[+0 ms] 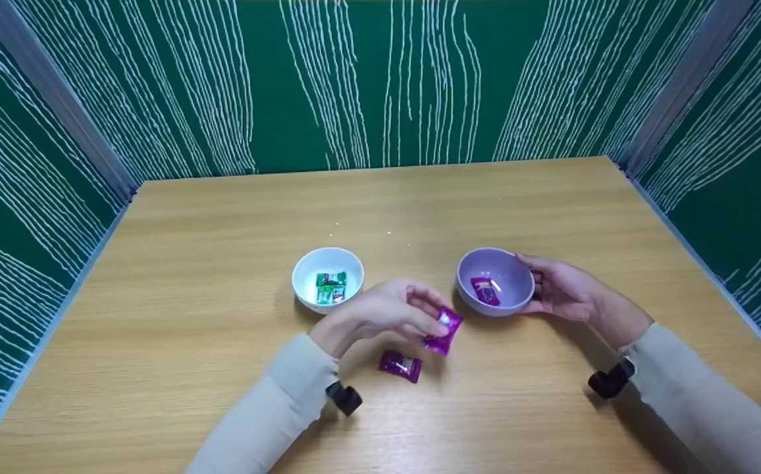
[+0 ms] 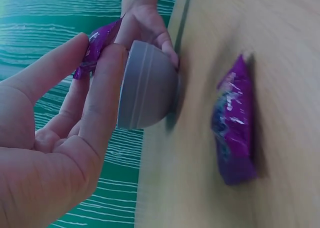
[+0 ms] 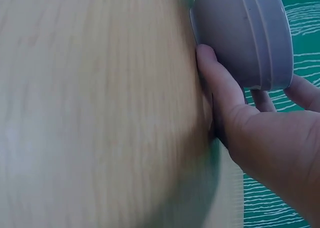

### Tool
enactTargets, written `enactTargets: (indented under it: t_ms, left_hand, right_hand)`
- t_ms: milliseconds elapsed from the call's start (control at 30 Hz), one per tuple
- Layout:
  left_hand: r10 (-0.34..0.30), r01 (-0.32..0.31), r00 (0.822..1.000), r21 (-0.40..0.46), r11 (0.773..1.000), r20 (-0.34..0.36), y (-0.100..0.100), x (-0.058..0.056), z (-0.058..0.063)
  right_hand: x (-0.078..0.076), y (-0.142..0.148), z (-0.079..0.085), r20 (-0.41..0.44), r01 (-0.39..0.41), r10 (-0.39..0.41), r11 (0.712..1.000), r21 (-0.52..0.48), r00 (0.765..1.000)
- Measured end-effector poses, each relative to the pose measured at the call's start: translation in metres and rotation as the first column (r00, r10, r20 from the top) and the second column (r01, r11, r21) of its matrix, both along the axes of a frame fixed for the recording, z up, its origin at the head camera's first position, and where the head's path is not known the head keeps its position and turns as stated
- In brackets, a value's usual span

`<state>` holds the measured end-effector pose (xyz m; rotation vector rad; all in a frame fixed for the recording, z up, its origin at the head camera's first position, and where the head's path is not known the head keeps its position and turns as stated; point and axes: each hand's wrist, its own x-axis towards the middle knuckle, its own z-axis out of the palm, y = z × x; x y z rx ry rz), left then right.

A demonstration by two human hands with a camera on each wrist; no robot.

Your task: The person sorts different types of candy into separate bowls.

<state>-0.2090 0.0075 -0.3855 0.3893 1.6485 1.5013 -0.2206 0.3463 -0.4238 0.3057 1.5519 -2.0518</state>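
Between thumb and fingers my left hand (image 1: 390, 309) pinches a purple wrapped candy (image 1: 445, 331), held in the air left of and nearer than the purple bowl (image 1: 517, 284). The right hand (image 1: 568, 289) holds that bowl by its right side; in the right wrist view its thumb lies along the bowl's outer wall (image 3: 232, 33). One purple candy (image 1: 485, 291) lies inside the bowl. Another purple wrapped candy (image 1: 400, 367) is on the table below the left hand, and looms large in the left wrist view (image 2: 234, 125).
A white bowl (image 1: 328, 258) with several green wrapped candies (image 1: 332, 288) stands left of the purple bowl, just beyond the left forearm. Small pale crumbs (image 1: 389, 232) dot the wooden table (image 1: 222, 276) behind the bowls. Green panels (image 1: 380, 79) with white lines enclose the table.
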Motion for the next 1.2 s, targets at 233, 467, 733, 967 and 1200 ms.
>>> enactTargets:
  t_ms: [233,467,733,967,1200]
  left_hand:
    - [0.041,-0.04,0.998,0.017,0.999,-0.052,0.02,-0.012,0.012]
    - [0.111,-0.106,0.991,0.063,0.992,-0.077,0.038,-0.021,0.02]
    - [0.157,-0.15,0.981,0.068,0.986,-0.114,0.062,-0.025,0.03]
    - [0.143,-0.151,0.977,-0.039,0.988,-0.156,0.078,-0.031,0.034]
    - [0.115,-0.163,0.958,-0.17,0.972,-0.261,0.093,-0.038,0.029]
  right_hand:
    - [0.001,0.001,-0.001,-0.018,-0.006,0.006,1.0,0.008,1.0]
    - [0.001,0.0,-0.001,-0.008,-0.004,0.004,1.0,0.004,1.0]
    - [-0.002,-0.002,-0.003,-0.021,-0.066,0.066,0.997,-0.025,0.998]
    - [0.0,-0.001,-0.005,-0.014,-0.05,0.049,0.998,-0.036,0.999]
    - [-0.002,0.001,0.0,0.033,-0.007,0.009,0.997,-0.072,0.999]
